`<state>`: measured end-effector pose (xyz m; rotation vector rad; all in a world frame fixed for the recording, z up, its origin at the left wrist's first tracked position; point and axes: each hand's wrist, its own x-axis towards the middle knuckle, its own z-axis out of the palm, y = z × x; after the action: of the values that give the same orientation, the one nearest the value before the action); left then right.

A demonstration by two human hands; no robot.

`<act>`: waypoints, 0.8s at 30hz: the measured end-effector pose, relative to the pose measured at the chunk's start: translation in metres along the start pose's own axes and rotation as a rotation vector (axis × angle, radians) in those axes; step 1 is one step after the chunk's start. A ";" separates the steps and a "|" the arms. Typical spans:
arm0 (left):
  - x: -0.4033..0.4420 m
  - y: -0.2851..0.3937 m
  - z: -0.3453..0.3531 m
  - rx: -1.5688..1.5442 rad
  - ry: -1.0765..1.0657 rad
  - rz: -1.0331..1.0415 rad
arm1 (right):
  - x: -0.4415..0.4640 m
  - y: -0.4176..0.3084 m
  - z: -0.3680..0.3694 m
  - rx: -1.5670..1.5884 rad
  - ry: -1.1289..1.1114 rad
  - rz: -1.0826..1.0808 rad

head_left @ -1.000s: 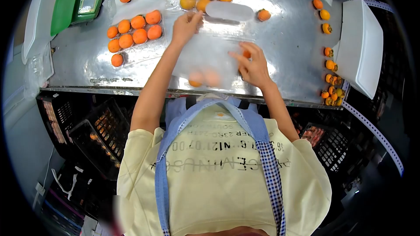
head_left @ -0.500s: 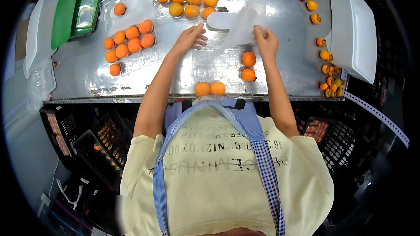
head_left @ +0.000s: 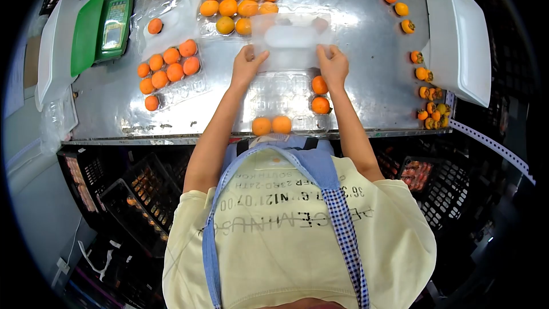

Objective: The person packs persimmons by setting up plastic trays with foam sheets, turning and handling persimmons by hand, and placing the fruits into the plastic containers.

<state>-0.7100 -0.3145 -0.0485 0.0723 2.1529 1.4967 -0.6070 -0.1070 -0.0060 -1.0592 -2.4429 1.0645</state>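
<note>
A translucent white sheet point(head_left: 289, 60) is spread flat between my hands, its far part over a white oval-ended object that shows through it. My left hand point(head_left: 247, 67) pinches the sheet's near left corner. At the near right corner, my right hand point(head_left: 333, 67) grips it between thumb and fingers. Just below the sheet lies a clear plastic tray point(head_left: 274, 94) with moulded cups. Two persimmons point(head_left: 320, 105) sit along its right side, near my right wrist. Two more persimmons point(head_left: 271, 125) are at its near edge, by the table's rim.
Filled clear trays of persimmons point(head_left: 227, 7) lie behind and at left point(head_left: 174, 71). A green scale point(head_left: 114, 28) stands on the left. Loose persimmons point(head_left: 423, 74) line the right side beside a white bin point(head_left: 457, 43). Black crates point(head_left: 137, 194) sit below the metal table point(head_left: 372, 80).
The sheet has gone from hanging slanted at my right hand to spread flat between both hands. My left hand has closed on its corner, and both hands have moved slightly toward me.
</note>
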 end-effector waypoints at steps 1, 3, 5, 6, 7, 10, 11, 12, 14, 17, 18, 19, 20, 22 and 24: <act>0.000 0.003 0.000 -0.119 -0.025 -0.025 | -0.002 0.000 -0.002 -0.007 -0.035 -0.013; -0.004 0.009 0.001 -0.358 -0.076 -0.078 | 0.009 -0.002 -0.015 0.115 -0.131 0.104; -0.003 0.002 0.003 -0.333 -0.034 -0.054 | 0.033 0.006 -0.026 0.545 -0.031 0.239; -0.003 -0.002 0.003 -0.317 -0.013 -0.043 | 0.049 0.010 -0.033 0.490 0.024 0.240; -0.005 0.000 0.004 -0.326 0.019 -0.027 | 0.063 0.015 -0.032 0.404 -0.016 0.133; -0.011 -0.003 0.008 -0.313 0.123 0.050 | 0.099 0.037 -0.014 0.199 -0.268 -0.142; -0.008 -0.011 0.008 -0.282 0.163 0.096 | 0.103 0.036 -0.012 0.112 -0.283 -0.290; -0.005 -0.019 0.007 -0.251 0.204 0.141 | 0.107 0.034 -0.007 0.022 -0.296 -0.437; -0.007 -0.015 0.005 -0.320 0.221 0.137 | 0.117 0.033 -0.005 -0.062 -0.444 -0.429; -0.011 -0.003 0.010 -0.377 0.203 0.109 | 0.113 0.035 -0.021 0.275 -0.340 -0.042; -0.008 -0.002 0.013 -0.349 0.185 0.122 | 0.110 0.036 -0.032 0.429 -0.269 0.002; -0.007 0.000 0.018 -0.323 0.166 0.135 | 0.105 0.038 -0.044 0.579 -0.195 0.045; -0.010 0.017 0.022 -0.222 0.142 0.126 | 0.102 0.042 -0.054 0.728 -0.119 0.087; -0.013 0.057 0.042 -0.292 0.082 -0.012 | 0.097 0.056 -0.071 0.866 0.036 0.000; 0.000 0.059 0.061 -0.275 0.058 -0.072 | 0.087 0.053 -0.089 0.895 0.115 -0.069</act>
<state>-0.6980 -0.2392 -0.0120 -0.1442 1.9499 1.7549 -0.5956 0.0262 0.0147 -0.6826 -1.5731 1.7459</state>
